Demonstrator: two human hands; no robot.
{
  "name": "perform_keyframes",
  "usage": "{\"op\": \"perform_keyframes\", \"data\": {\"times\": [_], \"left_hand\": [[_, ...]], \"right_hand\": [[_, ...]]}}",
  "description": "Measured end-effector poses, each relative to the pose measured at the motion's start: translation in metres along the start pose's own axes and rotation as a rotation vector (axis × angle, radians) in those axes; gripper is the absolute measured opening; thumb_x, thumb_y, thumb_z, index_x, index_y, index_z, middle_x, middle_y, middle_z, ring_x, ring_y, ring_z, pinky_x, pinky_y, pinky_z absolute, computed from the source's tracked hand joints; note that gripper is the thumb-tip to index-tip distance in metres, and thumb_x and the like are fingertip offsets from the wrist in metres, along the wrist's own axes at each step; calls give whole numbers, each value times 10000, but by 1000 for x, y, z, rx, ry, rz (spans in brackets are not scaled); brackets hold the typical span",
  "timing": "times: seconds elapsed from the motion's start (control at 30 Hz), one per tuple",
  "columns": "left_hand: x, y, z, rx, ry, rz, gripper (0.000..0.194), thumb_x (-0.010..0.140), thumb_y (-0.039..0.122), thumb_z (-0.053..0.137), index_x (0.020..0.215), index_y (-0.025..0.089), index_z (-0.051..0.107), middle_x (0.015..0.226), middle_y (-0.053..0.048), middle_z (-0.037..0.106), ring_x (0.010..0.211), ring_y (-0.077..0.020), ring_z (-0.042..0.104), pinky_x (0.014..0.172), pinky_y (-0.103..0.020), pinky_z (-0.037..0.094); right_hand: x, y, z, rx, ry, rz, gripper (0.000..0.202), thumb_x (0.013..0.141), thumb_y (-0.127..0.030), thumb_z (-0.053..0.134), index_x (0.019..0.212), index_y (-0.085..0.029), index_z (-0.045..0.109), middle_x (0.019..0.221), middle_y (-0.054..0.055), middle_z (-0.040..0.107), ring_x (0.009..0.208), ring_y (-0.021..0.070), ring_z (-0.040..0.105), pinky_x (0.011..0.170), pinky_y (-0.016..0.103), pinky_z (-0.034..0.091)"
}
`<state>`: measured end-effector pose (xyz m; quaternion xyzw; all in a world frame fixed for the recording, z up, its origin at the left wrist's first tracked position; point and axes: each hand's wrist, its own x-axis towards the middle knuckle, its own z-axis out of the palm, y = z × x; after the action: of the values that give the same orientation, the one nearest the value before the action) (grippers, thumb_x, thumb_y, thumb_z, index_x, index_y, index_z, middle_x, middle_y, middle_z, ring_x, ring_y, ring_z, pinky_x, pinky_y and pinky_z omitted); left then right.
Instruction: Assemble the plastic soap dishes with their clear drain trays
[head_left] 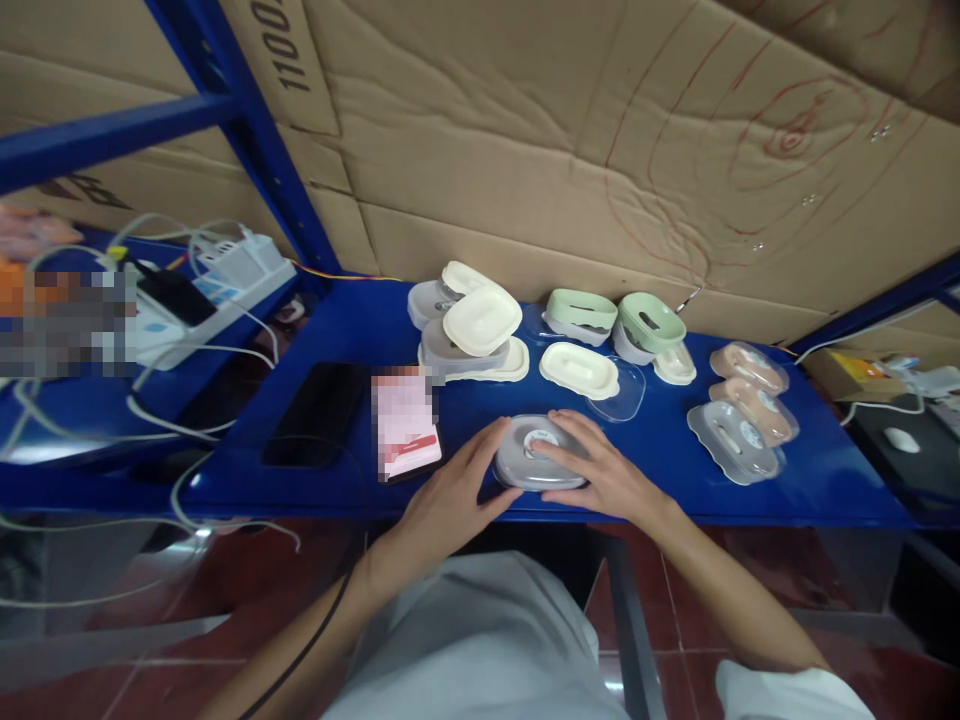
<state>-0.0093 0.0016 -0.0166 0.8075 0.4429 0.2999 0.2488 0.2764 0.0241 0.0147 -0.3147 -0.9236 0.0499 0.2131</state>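
Note:
A grey soap box (517,468) with a clear lid and a round white label lies at the blue table's front edge. My left hand (466,485) grips its left end, with the thumb at the near side and the fingers at the far side. Across its right part lies my right hand (611,475), fingers spread over the lid and the thumb at the near edge. Behind the box are a cream tray (579,370) and a clear lid (628,390) lying flat, which overlap.
Stacked cream and grey boxes (482,322) stand at the back left, green and grey boxes (581,312) at the back middle. Lidded peach and grey boxes (739,440) sit at right. A lit phone (409,425) and a black phone (319,412) lie left, near cables.

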Motion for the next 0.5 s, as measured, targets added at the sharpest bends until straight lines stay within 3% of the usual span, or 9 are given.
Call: {"op": "perform_keyframes", "data": {"times": [0.1,0.23,0.3,0.37,0.43,0.5], "left_hand": [[-2,1,-2,-27,10,-3,815,1041,404,664,1703,355,192,1708,-96,435,1530,-286,510,1258,-466,467],[-2,2,-6,-40,-4,-16,728,1066,363,620,1686,360,241,1699,-80,451,1504,-265,543,1237,-443,495],[-1,4,-7,-19,-2,-6,679,1075,349,597,1675,353,280,1691,-73,465,1516,-259,529,1235,-438,499],[0,4,-7,2,7,-1,626,1078,345,583,1654,350,337,1679,-63,483,1513,-259,533,1228,-436,509],[0,5,-6,20,15,7,563,1080,343,574,1619,346,408,1668,-53,498,1495,-258,554,1224,-437,514],[0,4,-5,36,24,16,497,1082,339,566,1571,335,480,1656,-46,513,1469,-255,581,1227,-442,512]], "right_hand": [[-19,-18,-8,-59,147,109,813,938,-425,799,1656,-386,420,1649,107,479,1511,360,493,1206,587,512],[-89,-17,-42,-355,549,535,802,903,-434,809,1624,-460,459,1609,98,549,1428,422,581,1180,668,503],[-143,6,-66,-668,852,749,743,903,-529,774,1594,-415,527,1503,151,645,1391,441,609,1178,657,490],[-199,40,-87,-933,1006,881,755,865,-697,728,1503,-300,652,1371,233,711,1296,467,669,1113,648,515],[-246,76,-102,-1024,1024,1024,927,794,-881,632,1355,-153,753,1176,326,741,1178,533,703,998,693,540],[-274,105,-108,-968,945,1140,1027,736,-960,589,1240,-87,784,1056,359,717,1099,577,702,934,729,526]]}}
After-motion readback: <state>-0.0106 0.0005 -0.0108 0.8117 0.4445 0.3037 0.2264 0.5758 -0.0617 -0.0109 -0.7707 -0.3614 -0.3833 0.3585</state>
